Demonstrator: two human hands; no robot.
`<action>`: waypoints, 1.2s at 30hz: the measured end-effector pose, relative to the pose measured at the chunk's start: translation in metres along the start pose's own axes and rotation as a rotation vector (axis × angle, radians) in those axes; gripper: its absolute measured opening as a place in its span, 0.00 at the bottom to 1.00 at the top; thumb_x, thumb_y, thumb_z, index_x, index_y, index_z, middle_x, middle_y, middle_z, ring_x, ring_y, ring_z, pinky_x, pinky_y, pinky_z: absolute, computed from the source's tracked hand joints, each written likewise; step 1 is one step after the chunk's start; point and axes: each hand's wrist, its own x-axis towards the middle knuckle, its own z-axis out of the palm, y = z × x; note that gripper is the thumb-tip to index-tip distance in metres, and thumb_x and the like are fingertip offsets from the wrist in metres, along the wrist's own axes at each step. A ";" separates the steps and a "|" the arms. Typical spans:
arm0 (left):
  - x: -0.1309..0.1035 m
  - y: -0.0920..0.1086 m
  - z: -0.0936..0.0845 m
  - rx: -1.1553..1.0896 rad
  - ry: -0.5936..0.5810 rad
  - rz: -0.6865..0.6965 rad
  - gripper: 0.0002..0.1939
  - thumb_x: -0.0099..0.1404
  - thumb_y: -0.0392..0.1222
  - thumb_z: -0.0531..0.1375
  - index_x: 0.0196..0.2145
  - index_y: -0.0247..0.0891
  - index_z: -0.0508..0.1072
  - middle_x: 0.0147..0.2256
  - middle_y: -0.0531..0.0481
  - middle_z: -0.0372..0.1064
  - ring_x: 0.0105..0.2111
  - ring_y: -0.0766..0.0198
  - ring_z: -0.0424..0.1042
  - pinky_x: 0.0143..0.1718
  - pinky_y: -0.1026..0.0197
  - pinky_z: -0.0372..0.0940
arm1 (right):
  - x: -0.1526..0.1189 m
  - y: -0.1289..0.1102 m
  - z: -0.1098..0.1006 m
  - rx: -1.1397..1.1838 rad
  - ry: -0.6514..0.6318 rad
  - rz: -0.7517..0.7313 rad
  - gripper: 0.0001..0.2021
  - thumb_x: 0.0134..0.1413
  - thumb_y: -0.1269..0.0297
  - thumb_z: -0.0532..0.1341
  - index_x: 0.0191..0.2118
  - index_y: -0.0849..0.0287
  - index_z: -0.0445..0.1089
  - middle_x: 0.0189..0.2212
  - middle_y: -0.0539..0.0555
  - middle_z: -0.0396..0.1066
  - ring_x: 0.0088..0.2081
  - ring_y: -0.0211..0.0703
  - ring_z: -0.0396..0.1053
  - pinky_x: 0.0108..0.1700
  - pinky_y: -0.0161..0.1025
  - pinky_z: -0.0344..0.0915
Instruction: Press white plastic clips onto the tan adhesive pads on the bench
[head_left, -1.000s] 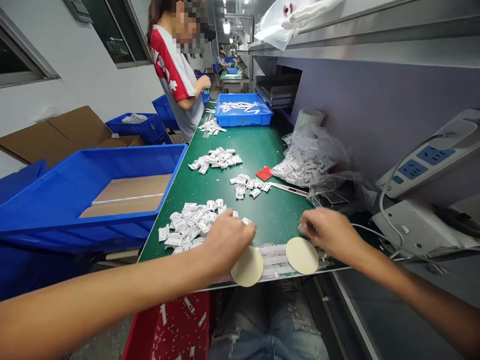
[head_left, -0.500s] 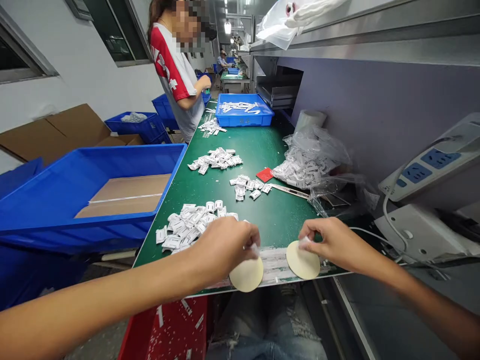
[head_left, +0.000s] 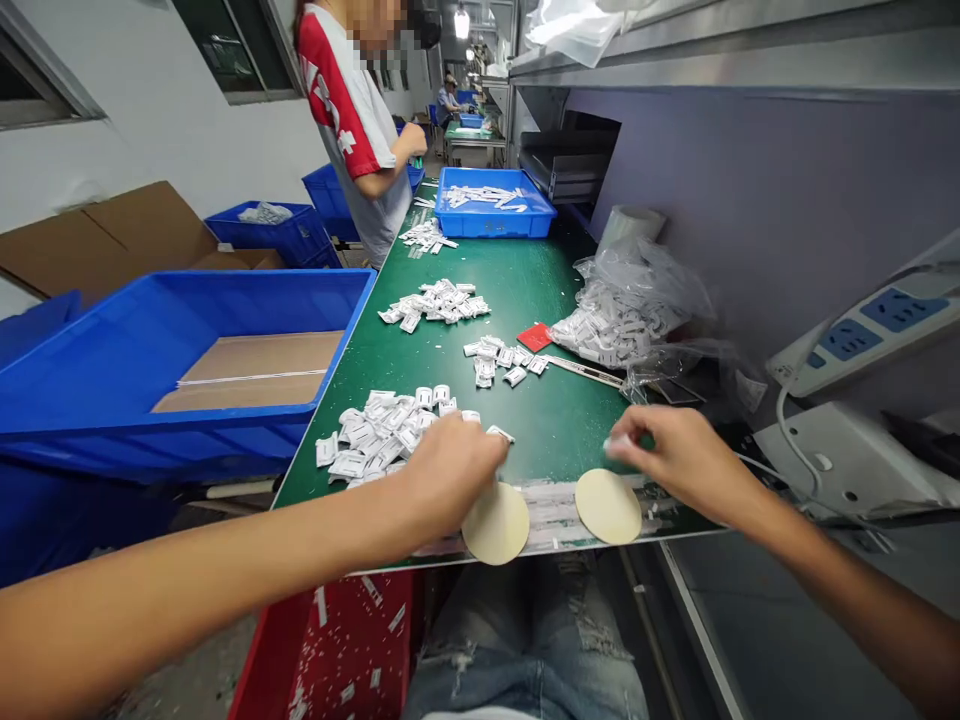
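Note:
Two pale yellow discs lie at the table's front edge: a left disc [head_left: 496, 524] and a right disc [head_left: 608, 507]. My left hand [head_left: 461, 462] is closed just above the left disc, beside a pile of small white plastic pieces [head_left: 379, 435]. What its fingers hold, if anything, is hidden. Past the right disc, my right hand [head_left: 671, 447] is closed in a pinch, raised above the table. A small whitish piece [head_left: 618, 447] shows at its fingertips; its exact kind is too blurred to tell.
More white pieces lie in heaps along the green table [head_left: 517, 270]. A plastic bag of pieces [head_left: 622, 310], a red square [head_left: 535, 337] and a cutter knife [head_left: 585, 372] are at right. A large blue bin [head_left: 172, 425] stands left. A co-worker [head_left: 367, 150] stands beyond it.
My right hand has lifted off the right disc and moved slightly up and right, leaving the disc uncovered. My left hand has shifted a little up and left. The view has tilted slightly.

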 end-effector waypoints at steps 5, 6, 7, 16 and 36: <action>0.003 0.005 -0.003 0.063 -0.056 0.007 0.09 0.49 0.30 0.65 0.31 0.39 0.77 0.26 0.46 0.75 0.29 0.56 0.74 0.35 0.58 0.60 | -0.001 0.000 0.004 -0.015 0.035 0.010 0.06 0.51 0.60 0.63 0.30 0.55 0.75 0.28 0.51 0.75 0.31 0.44 0.71 0.32 0.36 0.61; 0.003 0.005 -0.004 0.078 -0.046 -0.006 0.11 0.49 0.29 0.64 0.32 0.37 0.77 0.26 0.44 0.75 0.30 0.55 0.74 0.36 0.57 0.61 | -0.001 -0.001 0.005 -0.015 0.048 0.017 0.07 0.52 0.60 0.62 0.31 0.55 0.75 0.28 0.52 0.75 0.31 0.45 0.71 0.32 0.36 0.61; 0.003 0.004 -0.005 0.084 -0.040 -0.014 0.12 0.50 0.29 0.64 0.34 0.37 0.77 0.27 0.43 0.75 0.31 0.54 0.74 0.37 0.57 0.61 | -0.002 -0.003 0.005 -0.010 0.035 0.012 0.07 0.52 0.59 0.63 0.31 0.55 0.75 0.29 0.52 0.75 0.32 0.45 0.71 0.32 0.36 0.61; -0.002 -0.004 -0.003 -0.037 -0.052 -0.020 0.07 0.58 0.43 0.64 0.36 0.45 0.79 0.30 0.51 0.77 0.30 0.61 0.74 0.27 0.63 0.57 | 0.001 0.001 0.004 0.053 -0.007 0.081 0.11 0.53 0.55 0.62 0.31 0.57 0.75 0.28 0.52 0.75 0.30 0.44 0.70 0.30 0.37 0.61; 0.029 -0.096 -0.037 -0.203 0.328 -0.198 0.14 0.69 0.47 0.55 0.40 0.40 0.79 0.41 0.49 0.79 0.40 0.59 0.74 0.41 0.60 0.63 | 0.076 -0.036 0.045 0.079 0.016 -0.112 0.07 0.59 0.61 0.60 0.38 0.55 0.75 0.33 0.51 0.73 0.30 0.40 0.67 0.31 0.36 0.58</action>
